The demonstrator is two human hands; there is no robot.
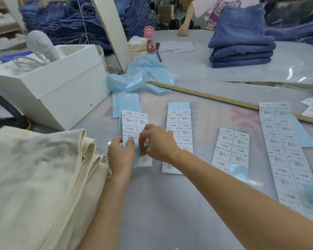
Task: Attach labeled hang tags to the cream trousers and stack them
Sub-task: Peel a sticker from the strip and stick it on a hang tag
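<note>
Currently both hands work at the near end of the S label sheet (135,127), which lies flat on the table (170,204). Left hand (121,153): thumb and fingers curled, pinching the sheet's lower left edge where blue backing shows. Right hand (156,140): fingers bent, tips pinching at a label in the sheet's lower right part; the exact label under the fingers is hidden.

Just right of the hands lies the XS label sheet (179,134), flat, partly covered at its near end by the right forearm. Further right: the XL label sheet (231,148), one corner label gone and bare blue backing exposed. At the far right, the long L label sheet (285,156).

Cream trousers (34,177) sit folded in a stack at the left edge of the table, just beside the left wrist. No hang tag can be made out on them.

Behind the sheets: a heap of used blue backing strips (143,78), a wooden ruler (215,96) lying diagonally, a white box (61,83). Farther back: a pink bottle (149,40), upright, and a stack of folded blue jeans (242,42). Another person's hand (182,30) rests on the far table.
</note>
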